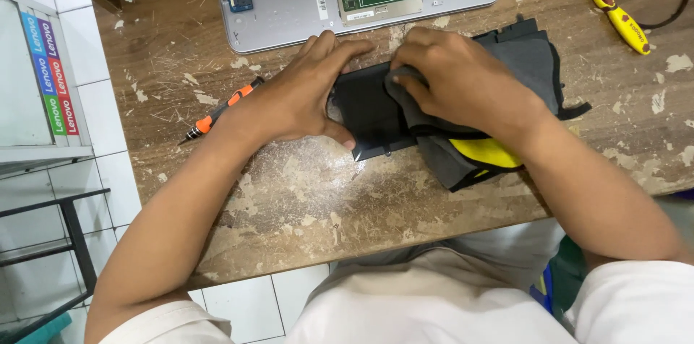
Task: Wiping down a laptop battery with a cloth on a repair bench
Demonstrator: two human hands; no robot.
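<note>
Scuffed wooden workbench [303,192] had an opened laptop base [289,11] at the far edge. Left hand [300,95] lay spread, pinning a flat black panel [369,116] near the middle, while the right hand [463,80] pinched a grey cloth [531,62] against it. Orange screwdriver [220,109] sat just left.

— Only one view: worn on the head, looking steeply down over the chest and lap onto the worn wooden table [325,192].

— Which way facing?

— Forward and down, away from the body; far table edge cut off at the top, with an opened silver laptop base [289,4] only partly in frame.

— How near?

— Close, within arm's reach: both forearms entering from the bottom corners, left hand [296,95] and right hand [463,80] near the middle. White tiled floor [246,301] visible below the near edge at left.
</note>
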